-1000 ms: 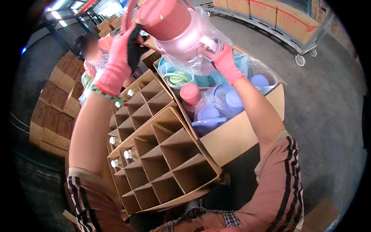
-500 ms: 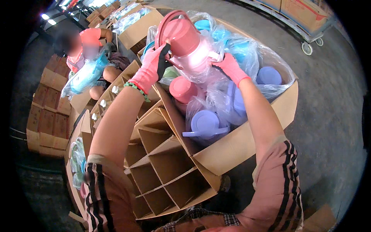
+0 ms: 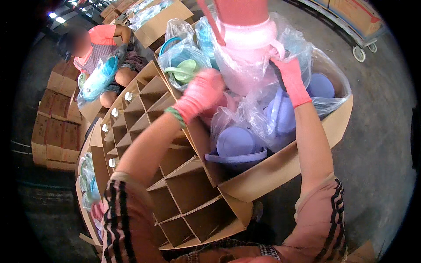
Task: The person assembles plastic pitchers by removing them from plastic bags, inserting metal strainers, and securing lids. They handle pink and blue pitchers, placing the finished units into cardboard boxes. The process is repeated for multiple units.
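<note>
A pink lidded jug (image 3: 247, 37) stands raised over an open carton, its lower part in a clear plastic bag (image 3: 250, 72). My right hand (image 3: 291, 76), in a pink glove, is closed on the small loop at the jug's right side. My left hand (image 3: 203, 94), also pink-gloved, is blurred by motion, apart from the jug and near a green lid (image 3: 185, 70); its fingers cannot be made out. Purple jugs (image 3: 239, 142) and blue jugs in clear bags fill the carton (image 3: 280, 168) below. Another pink jug there is partly hidden behind my left hand.
A divided cardboard box (image 3: 193, 188) adjoins the carton on the left, with several white-capped items (image 3: 115, 112) in its far-left cells. A co-worker (image 3: 103, 44) sits at the upper left with a bagged blue jug (image 3: 101, 79). A wheeled trolley (image 3: 346, 33) stands at the upper right.
My left hand has come off the pink jug and moved down to the right. The jug has shifted up and right in my right hand. The co-worker's bagged jug has tilted more upright.
</note>
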`<state>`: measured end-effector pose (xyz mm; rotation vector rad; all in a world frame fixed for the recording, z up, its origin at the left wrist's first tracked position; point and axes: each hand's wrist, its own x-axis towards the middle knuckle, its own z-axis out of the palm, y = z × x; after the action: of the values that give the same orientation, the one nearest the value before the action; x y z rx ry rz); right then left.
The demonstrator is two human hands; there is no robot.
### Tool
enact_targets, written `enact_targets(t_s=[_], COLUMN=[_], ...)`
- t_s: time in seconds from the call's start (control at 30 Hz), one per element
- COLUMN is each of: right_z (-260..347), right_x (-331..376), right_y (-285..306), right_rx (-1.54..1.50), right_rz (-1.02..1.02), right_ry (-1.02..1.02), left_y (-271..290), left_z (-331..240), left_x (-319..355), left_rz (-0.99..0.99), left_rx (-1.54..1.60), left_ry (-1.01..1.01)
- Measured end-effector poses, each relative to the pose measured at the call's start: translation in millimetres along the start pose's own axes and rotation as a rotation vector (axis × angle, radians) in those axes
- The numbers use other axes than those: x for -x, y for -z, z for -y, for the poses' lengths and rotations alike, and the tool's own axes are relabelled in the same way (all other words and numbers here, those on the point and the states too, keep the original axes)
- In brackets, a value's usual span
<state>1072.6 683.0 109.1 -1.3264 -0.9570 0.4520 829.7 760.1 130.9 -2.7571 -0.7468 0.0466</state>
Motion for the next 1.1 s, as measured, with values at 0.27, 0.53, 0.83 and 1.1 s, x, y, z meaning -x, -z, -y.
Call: enact_targets(t_s=[0.27,0.53,0.83,1.1], right_z=[24.0,25.2,19.6,9.7], right_x=[7.1,9.0,9.6,1.4], right_y=[-7.1,2.5,-10.2,-11.8], right_rx=[-0.352,-0.300,-0.289,-0.437], right_rz=[-0.149,-0.123,-0.062,0.004], right_ry=[0.170,0.104,0.063,0.021], left_y=[-120.6,-92.6,-71.5,-157.2], left_z=[-86.6,-101.6,-96.9,-88.3], left_x=[-59.8,-57.5,-52.5,-64.7], left_rz=[-0.080,0.035,-0.159,0.062], left_rx=[0.367,1.433,0.880,0.917], left_ry=[-0.310,-0.076,-0.231,-0.205])
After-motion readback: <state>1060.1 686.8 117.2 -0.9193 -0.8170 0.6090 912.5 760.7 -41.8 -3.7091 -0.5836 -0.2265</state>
